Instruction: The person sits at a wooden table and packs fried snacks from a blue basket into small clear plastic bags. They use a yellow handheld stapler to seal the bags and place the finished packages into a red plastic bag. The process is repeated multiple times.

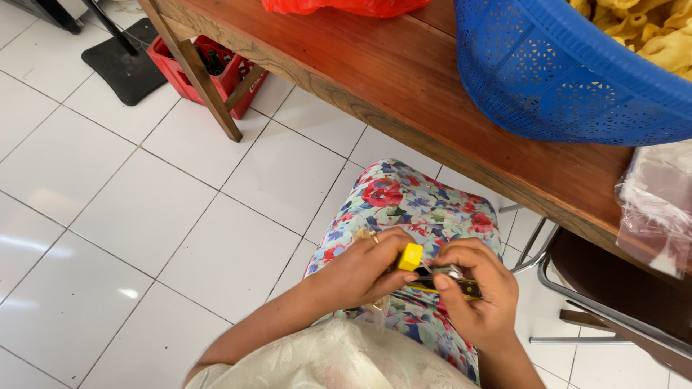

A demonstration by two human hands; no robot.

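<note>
Head view: both hands are held over the lap, above a floral dress (404,198). The left hand (360,270) is closed, fingers pinching the yellow end of a small stapler (432,277); the right hand (479,295) is curled around the stapler's dark and metal body from the other side. A bit of clear plastic film (380,306) hangs below the left hand (its full shape cannot be made out).

Risks, as judged: the stapler appears to be held opened out between the two hands, so a fingertip could be pinched or pricked if the parts snap together. It is supported by fingertips only, over the knees, and a slip would send it onto the tiled floor (108,216). Loose staples, if any, would be lost in the dress pattern.

Packages and containers: a blue perforated plastic basket (548,72) of pale yellow crackers (649,32) stands on the wooden table (375,65), upper right. A clear plastic bag (656,202) lies at the table's right edge. A red plastic bag (339,6) is seen at the top edge. A red bottle crate (209,68) with dark bottles sits on the floor under the table; its white lettering is partly hidden.
</note>
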